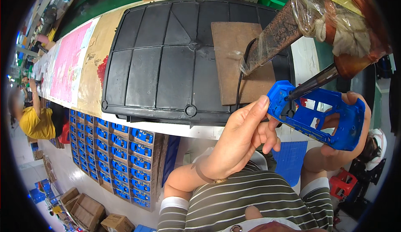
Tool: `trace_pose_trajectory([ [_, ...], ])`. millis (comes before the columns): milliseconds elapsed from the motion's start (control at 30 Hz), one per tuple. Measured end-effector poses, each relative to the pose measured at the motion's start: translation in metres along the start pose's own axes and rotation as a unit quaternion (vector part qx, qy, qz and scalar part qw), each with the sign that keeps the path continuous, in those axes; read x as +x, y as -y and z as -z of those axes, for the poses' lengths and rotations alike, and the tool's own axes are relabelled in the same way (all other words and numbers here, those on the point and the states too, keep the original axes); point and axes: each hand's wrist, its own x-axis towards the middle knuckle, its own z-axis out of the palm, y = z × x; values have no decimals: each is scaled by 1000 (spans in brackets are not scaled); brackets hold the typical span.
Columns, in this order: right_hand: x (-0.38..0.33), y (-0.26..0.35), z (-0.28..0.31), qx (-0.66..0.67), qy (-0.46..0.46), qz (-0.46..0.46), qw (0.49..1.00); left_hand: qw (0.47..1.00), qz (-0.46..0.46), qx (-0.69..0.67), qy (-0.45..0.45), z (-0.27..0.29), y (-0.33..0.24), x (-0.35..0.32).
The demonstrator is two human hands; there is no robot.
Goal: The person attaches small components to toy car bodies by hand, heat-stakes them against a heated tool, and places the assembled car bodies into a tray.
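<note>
Both my hands hold a blue plastic housing (350, 136), an open frame with cut-out windows, tilted in the air beyond the table's near edge. My left hand (242, 133) pinches its left end, thumb on top and the other fingers curled beneath. Around the right end wraps my right hand (348, 153), its thumb at the lower edge. A dark metal rod (313, 82) slants down from the upper right, its tip at the inside of the housing's left end. Whether the tip touches the plastic, I cannot tell. Plastic film and tape (319, 16) wrap the rusty bar above.
A large black plastic crate lid (167, 77) covers the tabletop, with a brown board (229, 65) under the rusty bar (275, 39). Racked blue housings (119, 142) stand below the table at left. A person in yellow (35, 123) is far left; a red stool (343, 182) stands right.
</note>
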Motion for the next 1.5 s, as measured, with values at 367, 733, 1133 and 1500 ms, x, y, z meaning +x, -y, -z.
trace_pose_trajectory([
  [367,-5,-10,2,-38,-47,71,996,1000,-10,12,7,4,5,0],
  [733,9,-19,11,-33,-9,244,969,1000,-10,7,3,3,7,-5],
  [1133,14,-18,38,79,190,103,973,1000,-15,8,18,3,6,-5],
  [1500,22,-16,59,92,311,-13,946,1000,-7,0,26,0,4,-6],
])
